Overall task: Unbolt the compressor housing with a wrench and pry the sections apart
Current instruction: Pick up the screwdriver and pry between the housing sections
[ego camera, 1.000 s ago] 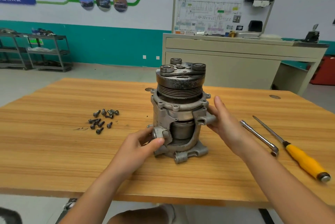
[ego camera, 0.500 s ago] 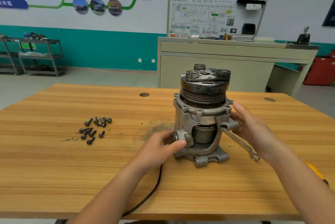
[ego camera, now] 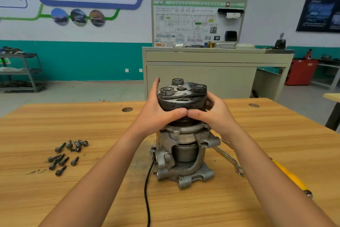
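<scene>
The left hand (ego camera: 156, 114) and right hand (ego camera: 217, 114) grip the pulley (ego camera: 184, 102) atop the compressor (ego camera: 185, 146). If the sections free suddenly, it could tip over.

Screwdriver (ego camera: 294, 179) shaft behind right forearm (ego camera: 266, 175)

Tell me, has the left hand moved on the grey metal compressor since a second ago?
Yes. The left hand went up, from the low lug on the grey metal compressor to its dark round pulley on top.
</scene>
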Tool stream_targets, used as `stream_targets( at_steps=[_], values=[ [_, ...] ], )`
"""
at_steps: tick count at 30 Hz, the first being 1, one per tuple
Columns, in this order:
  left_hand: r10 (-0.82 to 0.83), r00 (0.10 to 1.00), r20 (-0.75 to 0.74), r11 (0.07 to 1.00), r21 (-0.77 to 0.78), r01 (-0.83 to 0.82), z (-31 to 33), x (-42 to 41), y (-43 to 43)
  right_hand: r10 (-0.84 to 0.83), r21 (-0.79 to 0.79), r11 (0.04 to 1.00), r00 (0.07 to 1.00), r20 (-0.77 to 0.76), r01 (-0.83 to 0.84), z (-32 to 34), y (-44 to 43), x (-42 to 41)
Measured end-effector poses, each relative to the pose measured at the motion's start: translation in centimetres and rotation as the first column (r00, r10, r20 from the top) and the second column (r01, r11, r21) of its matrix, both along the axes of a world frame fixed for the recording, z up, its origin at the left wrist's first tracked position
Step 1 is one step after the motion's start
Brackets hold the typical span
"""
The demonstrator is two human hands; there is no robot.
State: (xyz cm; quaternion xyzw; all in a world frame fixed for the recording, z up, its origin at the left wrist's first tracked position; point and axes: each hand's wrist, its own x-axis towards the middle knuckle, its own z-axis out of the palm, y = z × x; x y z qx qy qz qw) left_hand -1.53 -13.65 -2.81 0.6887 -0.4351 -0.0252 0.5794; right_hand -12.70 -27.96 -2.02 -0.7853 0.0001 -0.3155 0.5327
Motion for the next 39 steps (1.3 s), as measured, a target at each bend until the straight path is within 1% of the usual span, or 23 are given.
stream_targets(
  at_steps=[4,8,14,18,21,23,25,27,30,35,39],
  values=[
    [0.041,0.999,0.027,0.999,-0.023,-0.040,0.2,0.3,-0.3,0.001,0.023,1.000,1.000,0.021,-0.002,0.1,-0.2,0.3],
    [0.007,1.000,0.020,1.000,-0.007,-0.007,1.6,0.5,-0.6,-0.009,0.049,0.999,1.000,0.017,0.008,0.7,-0.1,0.4],
    [-0.025,0.999,0.027,0.998,-0.062,0.027,2.5,1.1,-0.6,-0.039,-0.024,0.999,0.994,0.103,0.041,1.7,-0.1,0.6],
    [-0.029,0.999,0.015,0.996,-0.086,0.031,3.0,1.4,-0.7,-0.027,-0.001,1.000,0.993,0.111,0.027,2.1,-0.1,1.3],
    [-0.054,0.998,-0.038,0.993,-0.108,0.050,3.3,1.7,-0.9,0.012,0.078,0.997,0.993,0.119,-0.021,2.2,-0.2,1.6],
    [-0.058,0.998,-0.029,0.991,-0.122,0.054,3.6,1.7,-1.0,-0.003,0.069,0.998,0.992,0.130,-0.006,2.6,-0.2,1.7],
    [-0.062,0.997,-0.044,0.992,-0.116,0.057,3.8,1.8,-1.1,-0.008,0.048,0.999,0.993,0.118,0.002,3.1,-0.3,1.9],
    [-0.080,0.992,-0.101,0.990,-0.121,0.067,4.1,2.0,-1.4,-0.014,0.105,0.994,0.996,0.083,0.005,3.4,-0.4,2.4],
    [-0.081,0.987,-0.136,0.992,-0.102,0.067,4.7,2.2,-1.9,-0.048,0.180,0.983,0.998,0.032,0.042,3.9,-0.6,2.9],
    [-0.106,0.981,-0.163,0.991,-0.101,0.090,4.9,3.0,-2.1,-0.067,0.227,0.972,0.998,-0.003,0.066,4.3,-0.4,3.3],
    [-0.129,0.965,-0.226,0.989,-0.101,0.109,5.1,3.7,-2.4,-0.051,0.283,0.957,0.998,-0.037,0.059,4.9,-0.5,3.9]
  ],
)
